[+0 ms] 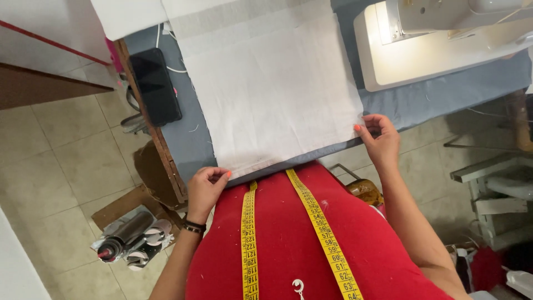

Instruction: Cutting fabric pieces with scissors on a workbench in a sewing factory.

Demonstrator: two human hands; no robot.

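Hands pinching white cloth (272, 83) at its near corners: left hand (206, 186) curled at the left corner; right hand (378, 136) bent-wristed at the right; cloth flat on blue-covered surface (191, 139); yellow tape measure (322, 233) draped over red shirt.

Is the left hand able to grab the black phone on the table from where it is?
Probably yes. The left hand pinches the white cloth's near corner, and the black phone lies uncovered on the table beyond it, nothing between. It would have to let go first.

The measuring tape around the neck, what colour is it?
Yellow measuring tape with black markings, seen in the head view.
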